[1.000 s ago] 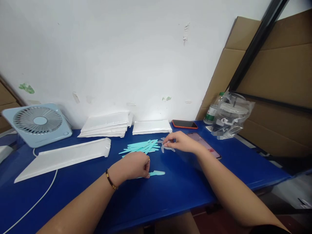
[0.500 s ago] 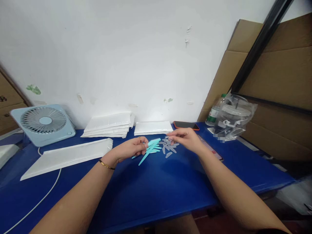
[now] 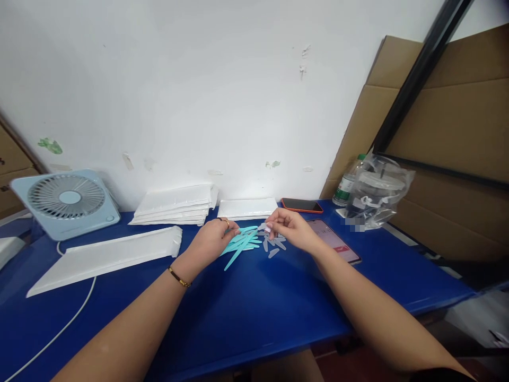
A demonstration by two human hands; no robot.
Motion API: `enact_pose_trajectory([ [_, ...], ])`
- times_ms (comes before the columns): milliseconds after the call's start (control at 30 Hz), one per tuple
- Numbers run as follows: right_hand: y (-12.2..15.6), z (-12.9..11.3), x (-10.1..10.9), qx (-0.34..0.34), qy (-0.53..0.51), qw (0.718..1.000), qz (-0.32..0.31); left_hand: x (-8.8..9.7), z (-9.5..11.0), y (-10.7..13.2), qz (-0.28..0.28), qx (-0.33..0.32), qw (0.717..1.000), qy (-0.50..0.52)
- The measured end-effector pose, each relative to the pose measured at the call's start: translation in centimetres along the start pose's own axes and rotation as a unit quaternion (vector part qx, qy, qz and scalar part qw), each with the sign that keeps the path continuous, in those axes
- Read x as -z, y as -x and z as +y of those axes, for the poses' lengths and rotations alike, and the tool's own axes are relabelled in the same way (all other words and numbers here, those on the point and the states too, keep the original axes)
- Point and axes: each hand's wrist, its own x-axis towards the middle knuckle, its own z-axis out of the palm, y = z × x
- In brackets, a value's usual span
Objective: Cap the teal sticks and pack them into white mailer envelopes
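Note:
Several slim turquoise sticks, which look like eyebrow razors (image 3: 242, 243), lie in a loose pile on the blue table (image 3: 254, 302). My left hand (image 3: 214, 239) is closed at the pile's left side, pinching one of them so that it points to the right. Just right of the pile are scattered small translucent grey caps (image 3: 273, 253). Between the thumb and fingers of my right hand (image 3: 292, 228) is one such cap, held at the tip of the pinched razor. Whether the two touch I cannot tell.
White padded envelopes (image 3: 170, 204) are stacked by the wall, with another one (image 3: 107, 260) lying at left. A light-blue fan (image 3: 66, 204) stands far left. Two phones (image 3: 302, 205), a bottle (image 3: 344, 188) and a bagged cup (image 3: 377, 196) are at right.
My right hand has moved left and down, away from the back of the caps, towards my left hand. The left hand has turned slightly and shifted left, and a razor seems to have dropped to the pile.

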Motion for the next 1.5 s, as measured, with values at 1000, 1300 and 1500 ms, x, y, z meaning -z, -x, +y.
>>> enact_pose_trajectory([
  [1000,0.3,0.4,-1.4,0.022,0.115,0.991,-0.065,-1.3,1.1,0.4,-0.038,-0.012,0.997,0.065],
  [1300,-1.3,4.6,5.8,0.006,0.185,0.975,0.126,-2.5,-1.3,0.7,-0.095,0.048,0.994,-0.025],
  [1500,-2.5,4.6,2.1,0.053,0.267,0.957,0.098,-1.8,0.0,1.0,-0.156,-0.041,0.987,0.013],
])
